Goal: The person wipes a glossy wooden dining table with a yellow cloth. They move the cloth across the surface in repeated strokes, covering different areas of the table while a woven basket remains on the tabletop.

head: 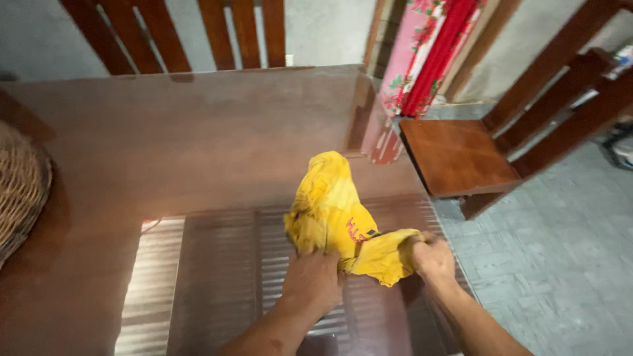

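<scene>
Gripping a crumpled yellow garment [336, 214] at the near right of the glossy wooden table [165, 151]: left hand [311, 280] clenching one bunched edge, right hand [432, 257] pinching another, probably stretching it flat. Sitting far left, a wicker basket [20, 188].

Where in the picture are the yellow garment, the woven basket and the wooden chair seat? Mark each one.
yellow garment [333, 204]: head view, on the bunched upper part of the cloth.
woven basket [20, 191]: head view, on its woven side wall.
wooden chair seat [455, 155]: head view, on the flat seat board.
</scene>
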